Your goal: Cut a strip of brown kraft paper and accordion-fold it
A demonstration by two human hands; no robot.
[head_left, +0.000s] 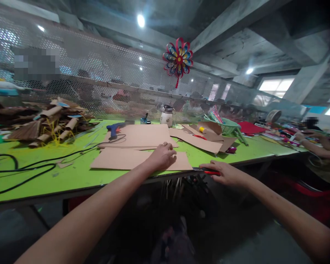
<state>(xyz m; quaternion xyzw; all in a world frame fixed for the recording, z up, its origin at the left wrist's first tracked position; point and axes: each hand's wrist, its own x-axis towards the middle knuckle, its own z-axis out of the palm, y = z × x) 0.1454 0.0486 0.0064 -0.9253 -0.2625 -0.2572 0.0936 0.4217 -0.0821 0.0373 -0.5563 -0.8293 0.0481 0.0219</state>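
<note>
A brown cardboard strip (121, 158) lies along the front edge of the green table. My left hand (162, 157) presses down on its right part with curled fingers. At the strip's right end, my right hand (222, 172) is closed around scissors (209, 171) with red and black handles, the blades pointing left at the cardboard edge. Behind the strip lies a stack of larger brown cardboard sheets (145, 135). A blue hot glue gun (114, 130) rests on the stack's left side. Further right are loose cut cardboard pieces (198, 141) with a red-handled tool among them.
A black cord (44, 160) crosses the green table (79, 179) at left, near a pile of brown paper rolls (52, 123). A white bottle (167, 116) and a green basket (228, 126) stand behind. A paper flower (178, 58) hangs by the mesh; another person's arms (319, 143) are at right.
</note>
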